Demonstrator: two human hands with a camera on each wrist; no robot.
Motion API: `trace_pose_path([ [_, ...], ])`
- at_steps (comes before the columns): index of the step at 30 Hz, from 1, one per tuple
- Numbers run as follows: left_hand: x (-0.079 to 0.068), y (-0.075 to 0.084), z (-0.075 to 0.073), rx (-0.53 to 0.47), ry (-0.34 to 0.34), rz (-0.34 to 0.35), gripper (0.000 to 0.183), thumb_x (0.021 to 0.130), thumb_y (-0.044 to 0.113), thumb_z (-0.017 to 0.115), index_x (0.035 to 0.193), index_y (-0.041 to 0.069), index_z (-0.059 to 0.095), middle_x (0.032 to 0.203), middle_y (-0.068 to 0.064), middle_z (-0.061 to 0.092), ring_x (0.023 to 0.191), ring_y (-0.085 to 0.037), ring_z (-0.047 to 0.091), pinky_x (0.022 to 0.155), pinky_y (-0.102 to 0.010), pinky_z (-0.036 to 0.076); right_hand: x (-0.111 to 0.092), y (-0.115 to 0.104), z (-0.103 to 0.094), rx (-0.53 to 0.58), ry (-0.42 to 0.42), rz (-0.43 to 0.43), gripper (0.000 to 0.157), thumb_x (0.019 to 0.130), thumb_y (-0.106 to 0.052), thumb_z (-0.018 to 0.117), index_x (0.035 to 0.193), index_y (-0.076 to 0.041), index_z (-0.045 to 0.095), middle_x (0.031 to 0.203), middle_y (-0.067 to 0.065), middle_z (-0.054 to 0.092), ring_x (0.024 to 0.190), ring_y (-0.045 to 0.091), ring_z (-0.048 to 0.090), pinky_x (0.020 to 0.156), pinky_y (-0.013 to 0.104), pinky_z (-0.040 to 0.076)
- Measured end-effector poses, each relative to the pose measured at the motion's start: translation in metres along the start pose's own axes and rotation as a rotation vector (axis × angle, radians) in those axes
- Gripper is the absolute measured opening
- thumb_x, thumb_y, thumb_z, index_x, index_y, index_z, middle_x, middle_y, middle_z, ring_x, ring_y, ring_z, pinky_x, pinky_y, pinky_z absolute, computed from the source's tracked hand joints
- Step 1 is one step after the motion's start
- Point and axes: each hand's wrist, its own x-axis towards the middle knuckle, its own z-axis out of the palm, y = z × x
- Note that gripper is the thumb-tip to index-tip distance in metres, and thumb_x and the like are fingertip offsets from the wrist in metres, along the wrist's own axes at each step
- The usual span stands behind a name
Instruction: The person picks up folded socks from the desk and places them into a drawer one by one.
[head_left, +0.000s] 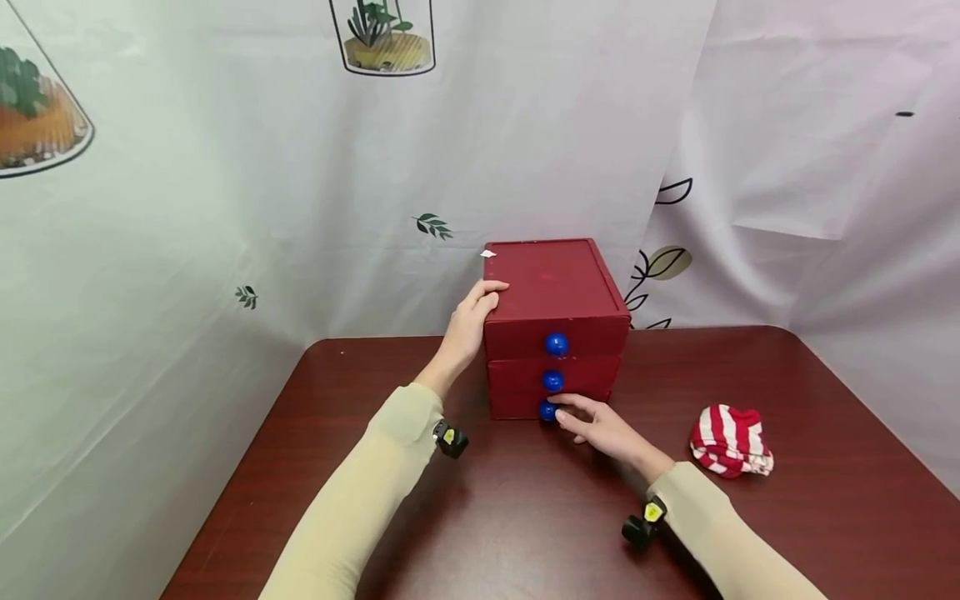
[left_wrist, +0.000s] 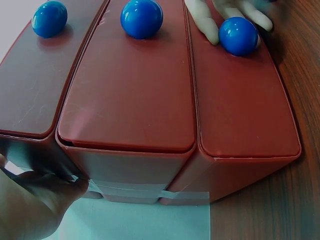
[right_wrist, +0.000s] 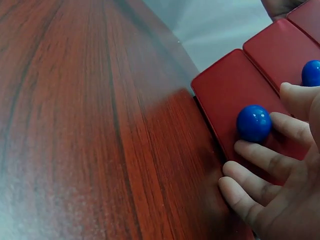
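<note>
A red three-drawer cabinet (head_left: 555, 279) stands at the back of the table, each drawer front bearing a round blue knob. All three drawers look closed. My left hand (head_left: 471, 321) rests on the cabinet's upper left edge, its fingertips reaching over onto the top. In the left wrist view, part of that hand (left_wrist: 42, 200) lies against the cabinet's side. At the bottom knob (right_wrist: 254, 123) is my right hand (head_left: 600, 427), with fingers spread around it. A finger appears to touch the knob, while the thumb is apart from it in the right wrist view.
A folded red-and-white striped cloth item (head_left: 731, 440) lies on the brown table (head_left: 517, 508), right of my right hand. White patterned fabric (head_left: 540, 125) hangs behind and beside the table. The middle knob (head_left: 552, 381) sits just above my right fingers.
</note>
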Motion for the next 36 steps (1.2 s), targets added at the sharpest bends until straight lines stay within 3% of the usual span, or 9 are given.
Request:
trace_pose_path([
  [4, -0.002, -0.002, -0.002, -0.015, -0.023, -0.025, 0.031, 0.096, 0.034, 0.040, 0.120, 0.028, 0.058, 0.126, 0.002, 0.052, 0.111, -0.017, 0.046, 0.091, -0.040, 0.036, -0.002, 0.000, 0.004, 0.026, -0.009, 0.004, 0.046, 0.093, -0.031, 0.055, 0.132, -0.006, 0.050, 0.118, 0.018, 0.058, 0.101, 0.033, 0.057, 0.074, 0.040, 0.051],
  [11, -0.022, 0.032, -0.006, -0.011, -0.048, -0.050, 0.033, 0.097, 0.022, 0.038, 0.124, 0.014, 0.056, 0.127, -0.007, 0.051, 0.111, -0.022, 0.047, 0.090, -0.039, 0.037, -0.005, 0.005, 0.007, 0.042, -0.002, 0.011, 0.046, 0.093, -0.031, 0.054, 0.132, -0.006, 0.049, 0.116, 0.019, 0.057, 0.096, 0.032, 0.058, 0.072, 0.038, 0.050],
  [21, -0.013, 0.037, -0.007, -0.058, -0.061, -0.018, 0.034, 0.098, 0.022, 0.036, 0.126, 0.012, 0.053, 0.130, -0.007, 0.048, 0.114, -0.023, 0.045, 0.092, -0.040, 0.036, 0.006, 0.000, 0.004, 0.112, -0.003, 0.021, 0.043, 0.097, -0.022, 0.049, 0.135, -0.003, 0.046, 0.118, 0.026, 0.055, 0.098, 0.041, 0.057, 0.076, 0.050, 0.048],
  [29, -0.012, 0.037, -0.006, -0.043, -0.057, -0.021, 0.035, 0.098, 0.022, 0.036, 0.126, 0.012, 0.053, 0.129, -0.006, 0.049, 0.113, -0.021, 0.045, 0.092, -0.039, 0.036, -0.006, -0.001, 0.006, 0.145, -0.013, 0.022, 0.044, 0.096, -0.033, 0.050, 0.131, -0.007, 0.051, 0.117, 0.018, 0.056, 0.092, 0.033, 0.061, 0.072, 0.040, 0.050],
  [36, 0.002, 0.007, -0.003, -0.037, -0.056, -0.027, 0.033, 0.098, 0.029, 0.038, 0.124, 0.022, 0.056, 0.129, 0.000, 0.050, 0.112, -0.017, 0.046, 0.091, -0.038, 0.036, -0.023, 0.000, 0.009, 0.168, -0.084, 0.043, 0.046, 0.097, -0.036, 0.045, 0.133, -0.007, 0.050, 0.119, 0.018, 0.054, 0.088, 0.033, 0.061, 0.071, 0.039, 0.051],
])
